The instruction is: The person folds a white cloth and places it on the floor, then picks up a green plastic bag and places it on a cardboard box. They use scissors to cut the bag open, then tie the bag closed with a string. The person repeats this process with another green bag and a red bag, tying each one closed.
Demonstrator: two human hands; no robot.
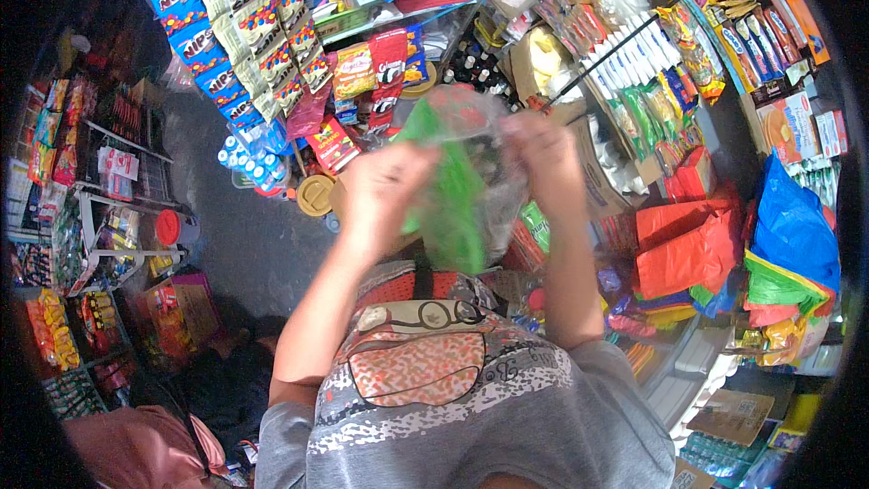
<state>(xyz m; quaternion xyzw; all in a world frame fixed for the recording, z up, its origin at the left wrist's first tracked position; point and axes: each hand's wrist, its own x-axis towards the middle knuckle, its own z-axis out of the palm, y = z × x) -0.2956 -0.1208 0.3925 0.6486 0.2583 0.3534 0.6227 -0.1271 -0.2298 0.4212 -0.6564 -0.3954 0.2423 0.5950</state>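
Observation:
Before my chest, both hands are raised around a clear plastic bag [502,197], blurred by motion. My left hand [390,173] has its fingers closed on the bag's left edge, beside a green plastic bag [461,210] that hangs with the clear one. On the other side, my right hand [543,149] pinches the clear bag near its top. Whether the green bag lies inside the clear one or against it, I cannot tell. Some reddish shapes show through the clear plastic at the top.
Strips of Nips candy packets [251,34] hang at the upper left. Bottles [475,75] stand beyond my hands. Red plastic bags [686,244] and a blue plastic bag [794,224] are at the right. A white wire rack [129,255] stands left, and a thin dark rod [624,44] crosses the upper right.

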